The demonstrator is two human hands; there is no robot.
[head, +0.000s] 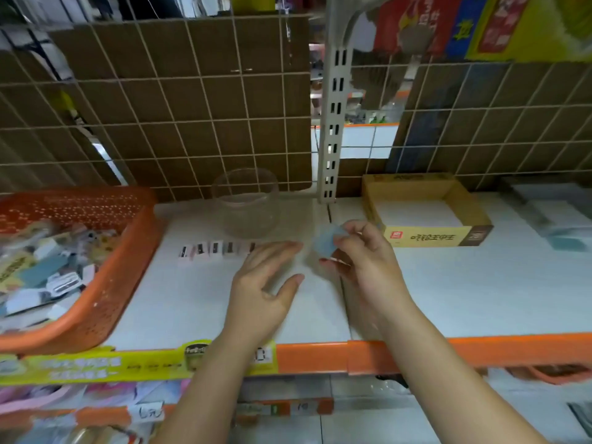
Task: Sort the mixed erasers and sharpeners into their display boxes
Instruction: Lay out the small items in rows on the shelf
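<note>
An orange basket (105, 302) at the left holds a mixed heap of erasers and sharpeners (48, 267). A row of small sharpeners (211, 249) lies on the white shelf (448, 290) in front of a clear plastic jar (246, 203). My left hand (266, 283) hovers open over the shelf, fingers straight, just right of the row. My right hand (362, 254) pinches a small pale blue eraser (325, 243) between thumb and fingertips, above the shelf. A yellow cardboard display box (426, 235) stands to the right; its inside shows only a white floor.
A wire grid backed with brown cardboard (198, 100) closes the shelf's rear. A slotted metal upright (334, 123) stands between jar and box. Grey and teal packages (551, 216) sit at far right. The shelf's orange front edge (416, 350) carries yellow labels.
</note>
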